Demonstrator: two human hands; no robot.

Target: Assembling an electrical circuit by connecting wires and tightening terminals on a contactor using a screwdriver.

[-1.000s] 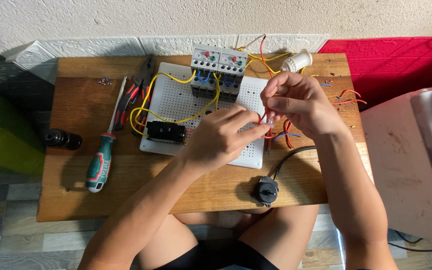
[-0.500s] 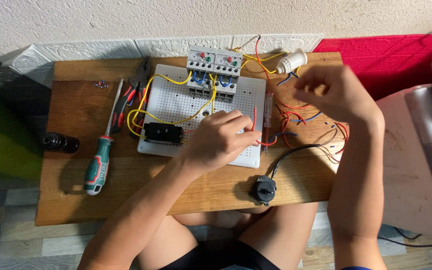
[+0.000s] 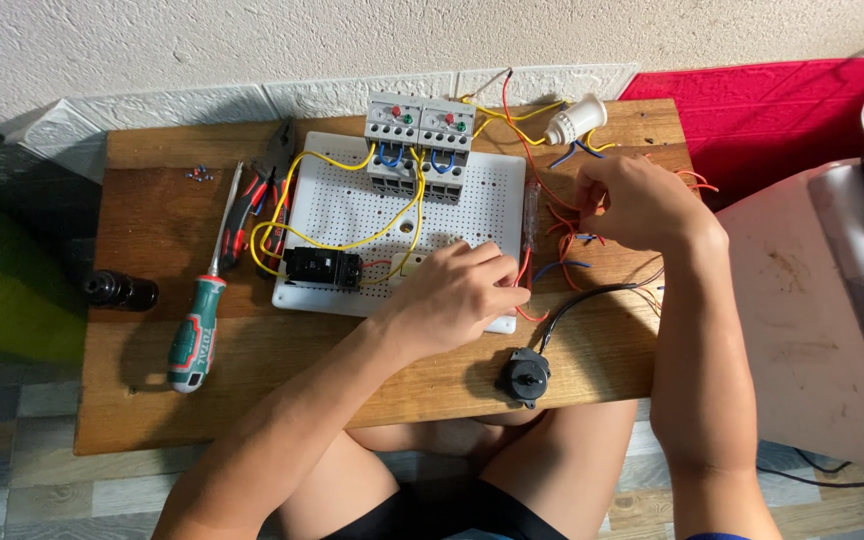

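Our left hand (image 3: 457,290) rests curled on the pegboard (image 3: 352,200); our right hand (image 3: 632,200), at three o'clock, pinches red wires (image 3: 542,200).

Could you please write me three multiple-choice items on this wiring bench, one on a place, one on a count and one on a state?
1. Where does the green-handled screwdriver lie on the wooden table?
A. left of the white perforated board
B. on top of the board
C. right of the board

2. How many grey contactor blocks stand at the top edge of the white perforated board?
A. one
B. two
C. four

3. What is the left hand doing?
A. gripping the screwdriver
B. resting on the board's lower right part
C. hanging clear of the table

Answers: 1 A, since the screwdriver lies on bare wood left of the board; 2 B, since two blocks sit side by side; 3 B, since the left hand lies on the board while the right hand is among the loose red and blue wires.
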